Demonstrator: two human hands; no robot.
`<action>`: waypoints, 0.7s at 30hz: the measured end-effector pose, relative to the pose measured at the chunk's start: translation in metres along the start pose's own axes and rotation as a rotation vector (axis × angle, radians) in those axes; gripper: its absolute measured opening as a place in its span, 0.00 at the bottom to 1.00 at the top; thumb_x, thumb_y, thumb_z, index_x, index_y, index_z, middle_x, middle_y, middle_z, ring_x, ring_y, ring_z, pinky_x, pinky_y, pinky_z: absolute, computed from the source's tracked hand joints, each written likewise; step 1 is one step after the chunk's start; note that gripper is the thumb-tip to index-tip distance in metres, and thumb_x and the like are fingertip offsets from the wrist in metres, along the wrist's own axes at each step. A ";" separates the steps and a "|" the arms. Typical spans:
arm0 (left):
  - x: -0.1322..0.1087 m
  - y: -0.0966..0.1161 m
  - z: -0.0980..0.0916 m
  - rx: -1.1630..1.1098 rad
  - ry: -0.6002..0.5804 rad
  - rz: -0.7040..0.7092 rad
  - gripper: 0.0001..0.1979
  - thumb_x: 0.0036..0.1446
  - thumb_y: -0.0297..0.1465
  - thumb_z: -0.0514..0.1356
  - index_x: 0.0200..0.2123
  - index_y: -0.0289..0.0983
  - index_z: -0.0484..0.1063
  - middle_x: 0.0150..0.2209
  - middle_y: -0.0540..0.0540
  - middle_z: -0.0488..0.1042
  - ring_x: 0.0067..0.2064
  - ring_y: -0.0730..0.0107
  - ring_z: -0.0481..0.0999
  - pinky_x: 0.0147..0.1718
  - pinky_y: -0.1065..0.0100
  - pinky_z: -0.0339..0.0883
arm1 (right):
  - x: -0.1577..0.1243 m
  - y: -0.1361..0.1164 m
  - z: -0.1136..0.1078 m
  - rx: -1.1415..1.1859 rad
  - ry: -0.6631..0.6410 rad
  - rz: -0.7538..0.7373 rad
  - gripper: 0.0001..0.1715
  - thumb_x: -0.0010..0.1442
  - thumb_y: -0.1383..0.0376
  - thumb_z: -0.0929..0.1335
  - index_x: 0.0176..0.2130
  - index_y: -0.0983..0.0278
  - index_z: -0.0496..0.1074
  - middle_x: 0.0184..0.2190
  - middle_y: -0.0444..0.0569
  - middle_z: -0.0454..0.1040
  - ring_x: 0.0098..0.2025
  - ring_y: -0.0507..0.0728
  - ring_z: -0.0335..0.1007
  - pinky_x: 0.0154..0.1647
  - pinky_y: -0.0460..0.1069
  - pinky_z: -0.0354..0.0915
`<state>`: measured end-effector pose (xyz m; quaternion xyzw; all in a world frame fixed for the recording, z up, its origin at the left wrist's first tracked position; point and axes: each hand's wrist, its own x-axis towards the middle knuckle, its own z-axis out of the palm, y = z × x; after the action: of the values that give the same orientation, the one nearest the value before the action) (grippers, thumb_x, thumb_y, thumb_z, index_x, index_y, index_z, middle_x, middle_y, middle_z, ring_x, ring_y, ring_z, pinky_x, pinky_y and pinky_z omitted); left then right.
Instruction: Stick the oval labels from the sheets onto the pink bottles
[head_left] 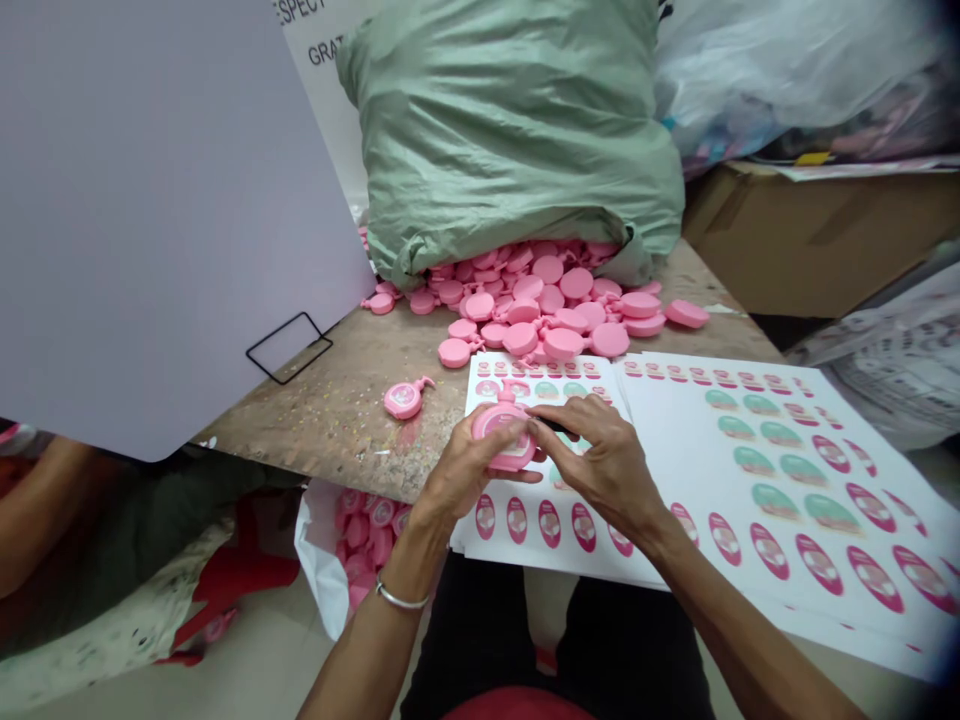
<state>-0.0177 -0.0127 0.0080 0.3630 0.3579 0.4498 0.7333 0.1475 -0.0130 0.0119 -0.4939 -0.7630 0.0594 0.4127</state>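
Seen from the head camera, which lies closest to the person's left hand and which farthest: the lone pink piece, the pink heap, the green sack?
1. The lone pink piece, just up-left of the left hand.
2. The pink heap, beyond, at the sack's mouth.
3. The green sack, farthest back.

A worn, speckled counter (352,400) carries a slumped green sack (510,130) at its back, and a heap of pink discs (540,300) spills from the sack's mouth. One loose pink disc (405,398) lies apart to the left. White sticker sheets (787,470) cover the near right side, overhanging the front edge.
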 end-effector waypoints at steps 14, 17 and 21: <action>-0.003 0.006 -0.073 0.706 0.457 0.050 0.25 0.51 0.49 0.58 0.40 0.31 0.71 0.37 0.37 0.76 0.40 0.52 0.77 0.39 0.55 0.70 | 0.052 0.108 0.035 -0.182 -0.075 0.413 0.41 0.53 0.46 0.68 0.57 0.69 0.61 0.52 0.63 0.70 0.54 0.67 0.65 0.52 0.59 0.62; 0.009 0.017 -0.104 1.160 0.713 0.197 0.26 0.51 0.50 0.57 0.40 0.31 0.73 0.43 0.33 0.72 0.48 0.45 0.71 0.46 0.48 0.65 | 0.082 0.138 0.033 -0.359 -0.153 0.583 0.42 0.50 0.44 0.69 0.54 0.69 0.65 0.48 0.63 0.73 0.52 0.70 0.67 0.48 0.59 0.63; 0.019 0.021 -0.085 1.286 0.865 0.595 0.23 0.52 0.45 0.58 0.44 0.34 0.73 0.53 0.33 0.66 0.55 0.46 0.65 0.52 0.48 0.61 | 0.091 0.135 0.034 -0.380 -0.164 0.620 0.36 0.49 0.44 0.69 0.47 0.68 0.69 0.44 0.63 0.75 0.50 0.69 0.70 0.47 0.59 0.64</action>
<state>-0.0923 0.0296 -0.0190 0.5858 0.6848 0.4324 0.0307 0.2035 0.1389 -0.0248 -0.7630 -0.6050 0.0784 0.2135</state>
